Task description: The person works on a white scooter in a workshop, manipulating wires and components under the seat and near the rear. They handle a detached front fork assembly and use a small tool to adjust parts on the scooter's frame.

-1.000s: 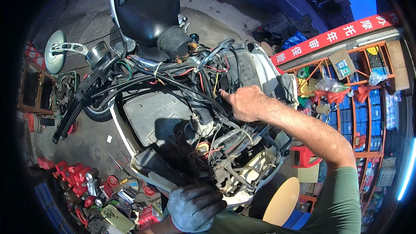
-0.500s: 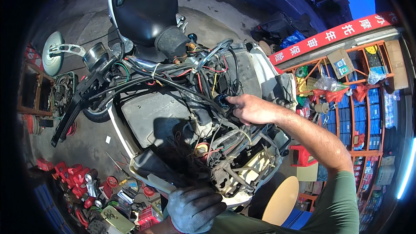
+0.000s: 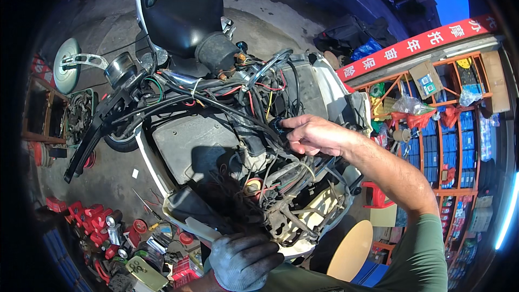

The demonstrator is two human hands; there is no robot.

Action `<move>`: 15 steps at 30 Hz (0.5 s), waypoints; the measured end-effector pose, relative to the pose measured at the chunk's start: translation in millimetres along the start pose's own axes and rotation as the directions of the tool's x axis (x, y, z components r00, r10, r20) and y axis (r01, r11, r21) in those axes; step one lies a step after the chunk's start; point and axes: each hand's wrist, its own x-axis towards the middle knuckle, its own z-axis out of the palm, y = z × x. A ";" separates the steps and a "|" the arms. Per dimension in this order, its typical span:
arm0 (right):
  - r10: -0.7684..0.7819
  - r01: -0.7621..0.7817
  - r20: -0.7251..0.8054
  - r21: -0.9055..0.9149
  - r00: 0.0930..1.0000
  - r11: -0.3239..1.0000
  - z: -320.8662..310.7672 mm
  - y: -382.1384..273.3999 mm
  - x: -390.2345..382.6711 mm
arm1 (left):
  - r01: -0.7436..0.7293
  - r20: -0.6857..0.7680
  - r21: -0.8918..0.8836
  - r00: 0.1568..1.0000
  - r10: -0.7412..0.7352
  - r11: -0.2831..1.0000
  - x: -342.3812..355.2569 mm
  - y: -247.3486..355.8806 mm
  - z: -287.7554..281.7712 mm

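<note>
A partly stripped motorcycle, its white body panels [image 3: 148, 157] framing bare wiring, fills the middle of the head view. My bare right hand [image 3: 311, 135] reaches in from the right, thumb and fingers closed at a small dark round cap [image 3: 278, 125] among the cables; the fingers partly hide it. Around the hand run black hoses and a wiring harness [image 3: 216, 103] with red, yellow and green wires. At the lower edge my gloved left hand [image 3: 243, 259] curls its fingers over the near edge of the front panel [image 3: 294, 249]. Shadow darkens the cavity just beyond that glove.
The black seat [image 3: 181, 16] lies at the far end, and handlebar parts with a mirror [image 3: 66, 66] jut out left. Red parts and tools [image 3: 94, 227] litter the floor at lower left. Orange shelving [image 3: 459, 190] and a yellow round stool top [image 3: 350, 250] stand right.
My right hand has shifted slightly and turned at the dark cap, its lower fingers curling differently. The left glove stays on the panel edge.
</note>
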 end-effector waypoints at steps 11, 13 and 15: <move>-0.029 0.031 -0.040 0.072 0.999 0.997 -10.2 1.7 -2.7 | -0.006 0.078 0.009 0.997 0.005 1.000 -2.6 -2.0 -3.6; -0.040 0.049 -0.087 0.100 0.995 0.994 -16.2 7.2 -4.6 | -0.008 0.092 0.012 0.996 0.007 1.000 -1.0 -1.8 -4.6; -0.036 0.055 -0.108 0.179 0.994 0.982 -13.6 5.4 -8.6 | -0.006 0.024 0.002 1.000 0.006 1.000 0.0 0.7 -3.6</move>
